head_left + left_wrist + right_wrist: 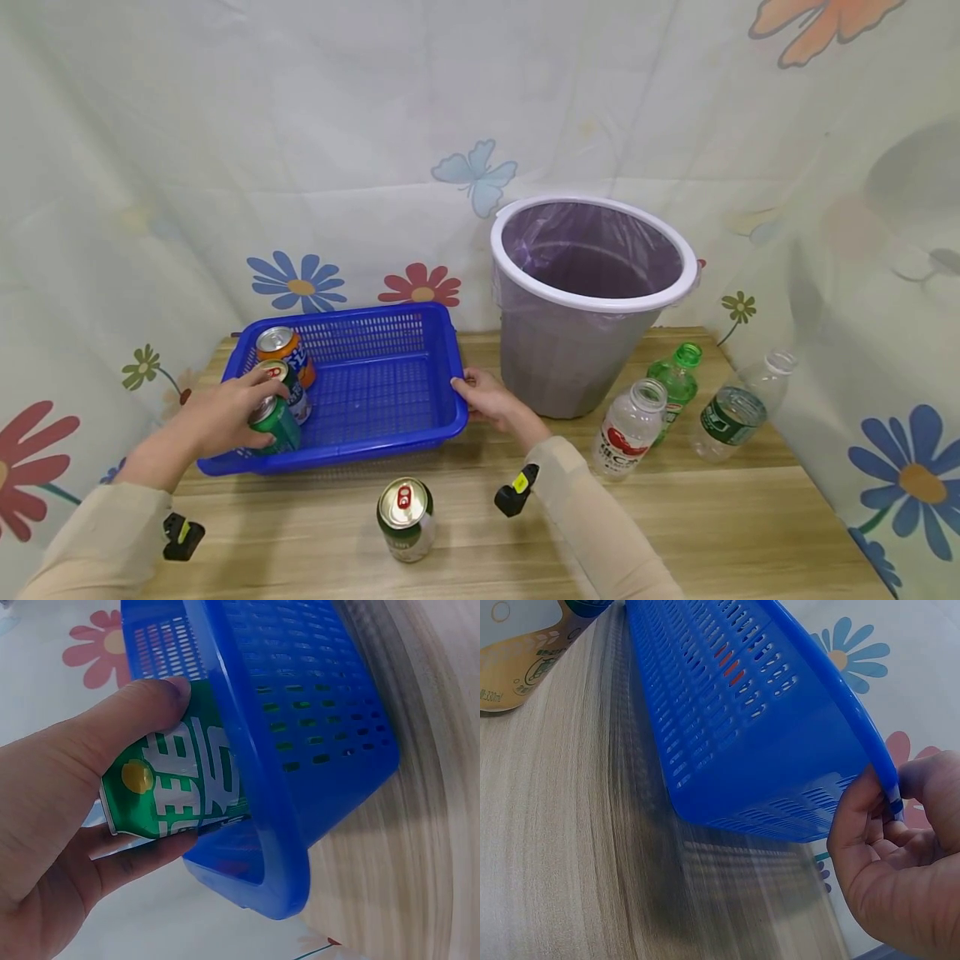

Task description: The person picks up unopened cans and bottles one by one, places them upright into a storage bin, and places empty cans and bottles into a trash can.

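Observation:
My left hand [221, 423] grips a green drink can [196, 769] with white lettering, thumb on one side and fingers on the other. The can is inside the blue plastic basket [352, 454], at its near left corner. Just behind it in the basket are a dark can [298, 398] with a gold top and an orange can [298, 354]. At the basket's right end, my right hand [491, 398] pinches the rim [866, 735] between thumb and fingers. A green and gold can [406, 521] stands upright on the table in front of the basket.
A grey bin [566, 358] with a white rim and a clear liner stands right of the basket. Near it are a clear bottle with a red label [626, 433], a green bottle [675, 375] and a clear bottle with a green label [738, 412]. Flowered cloth [360, 108] hangs behind.

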Demonstrator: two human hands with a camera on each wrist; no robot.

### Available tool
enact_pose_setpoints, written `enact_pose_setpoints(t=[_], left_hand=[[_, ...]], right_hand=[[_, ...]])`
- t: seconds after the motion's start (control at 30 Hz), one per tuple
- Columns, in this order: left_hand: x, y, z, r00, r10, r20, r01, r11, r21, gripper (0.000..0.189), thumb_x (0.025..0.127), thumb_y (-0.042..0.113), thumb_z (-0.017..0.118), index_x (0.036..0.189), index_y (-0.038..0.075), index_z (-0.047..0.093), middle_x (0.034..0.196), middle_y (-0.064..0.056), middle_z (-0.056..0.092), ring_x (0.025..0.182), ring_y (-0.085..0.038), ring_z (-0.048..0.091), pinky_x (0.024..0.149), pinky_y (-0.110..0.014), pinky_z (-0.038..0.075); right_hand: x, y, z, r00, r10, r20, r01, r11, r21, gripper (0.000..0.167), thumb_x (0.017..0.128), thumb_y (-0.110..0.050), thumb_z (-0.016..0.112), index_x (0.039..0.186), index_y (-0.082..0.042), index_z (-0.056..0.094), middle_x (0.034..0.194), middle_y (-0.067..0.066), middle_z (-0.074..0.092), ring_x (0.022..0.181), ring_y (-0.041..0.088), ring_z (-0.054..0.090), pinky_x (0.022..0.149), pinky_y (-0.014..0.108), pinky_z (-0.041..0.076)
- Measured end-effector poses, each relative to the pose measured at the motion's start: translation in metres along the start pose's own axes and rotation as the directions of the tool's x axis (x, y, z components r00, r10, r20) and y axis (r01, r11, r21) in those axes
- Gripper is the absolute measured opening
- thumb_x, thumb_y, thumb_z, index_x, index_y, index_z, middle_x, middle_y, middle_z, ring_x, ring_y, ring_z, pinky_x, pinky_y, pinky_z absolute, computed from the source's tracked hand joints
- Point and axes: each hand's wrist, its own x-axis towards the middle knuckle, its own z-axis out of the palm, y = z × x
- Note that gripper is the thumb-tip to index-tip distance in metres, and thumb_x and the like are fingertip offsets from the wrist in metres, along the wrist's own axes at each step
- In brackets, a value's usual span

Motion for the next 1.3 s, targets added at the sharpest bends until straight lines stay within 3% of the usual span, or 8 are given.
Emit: enact_pose_setpoints(t=[0.37, 0.57, 0.8, 1.3], left_hand=[[-0.001, -0.002, 0.01, 0.999, -0.051, 0.009, 0.051, 0.999, -0.005, 0.054, 0.064, 0.029, 0.083, 0.11, 0.011, 0.06, 0.105, -0.02, 0.053, 0.083, -0.03, 0.057, 0.064, -0.042, 0.053], [-0.001, -0.002, 0.013, 0.994, -0.104, 0.023, 0.105, 0.995, -0.003, 0.056, 0.065, 0.032, 0.082, 0.112, 0.013, 0.059, 0.109, -0.021, 0.053, 0.085, -0.031, 0.058, 0.063, -0.044, 0.053], [-0.001, 0.004, 0.019, 0.992, -0.125, 0.004, 0.125, 0.992, -0.011, 0.056, 0.066, 0.032, 0.081, 0.11, 0.007, 0.058, 0.107, -0.03, 0.052, 0.083, -0.036, 0.059, 0.068, -0.05, 0.053], [0.003, 0.007, 0.027, 0.976, -0.215, 0.011, 0.215, 0.977, 0.003, 0.058, 0.066, 0.035, 0.081, 0.111, 0.006, 0.058, 0.107, -0.031, 0.053, 0.085, -0.038, 0.059, 0.07, -0.054, 0.051]], right_hand=[[-0.001, -0.001, 0.001, 1.0, 0.004, -0.005, -0.004, 1.0, 0.005, 0.028, 0.097, -0.017, 0.044, 0.118, 0.002, 0.045, 0.114, 0.026, 0.058, 0.086, 0.026, 0.065, 0.063, 0.03, 0.056], [-0.001, -0.002, 0.001, 1.0, 0.001, -0.006, -0.001, 1.0, 0.006, 0.027, 0.097, -0.016, 0.043, 0.116, 0.003, 0.045, 0.115, 0.026, 0.058, 0.083, 0.024, 0.064, 0.065, 0.032, 0.055], [-0.002, -0.003, 0.001, 1.0, -0.003, 0.014, 0.003, 1.0, 0.003, 0.029, 0.097, -0.016, 0.043, 0.118, 0.004, 0.044, 0.116, 0.027, 0.057, 0.085, 0.024, 0.064, 0.067, 0.032, 0.055], [-0.002, -0.002, 0.001, 1.0, 0.003, -0.003, -0.003, 1.0, 0.004, 0.028, 0.097, -0.017, 0.044, 0.117, 0.002, 0.045, 0.113, 0.024, 0.059, 0.081, 0.021, 0.065, 0.068, 0.034, 0.056]])
